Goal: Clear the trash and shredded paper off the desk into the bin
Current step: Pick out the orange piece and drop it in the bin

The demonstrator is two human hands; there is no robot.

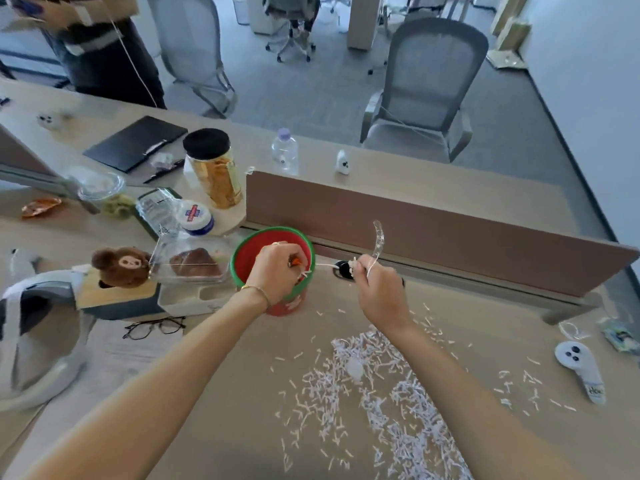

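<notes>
Right now your left hand [277, 268] hangs over the mouth of the red bin with the green rim [242, 251], its grip pinched together on small orange and white scraps, while your right hand [379, 289] sits just to the right of the bin, its grip clamped on a clear plastic piece [378, 237] that curves upward and on a few white shreds. The bin stands on the tabletop [221, 393] against the brown divider panel [415, 216], and the shredded paper [381, 393] lies scattered on the tabletop nearer to you than the bin, to its right.
</notes>
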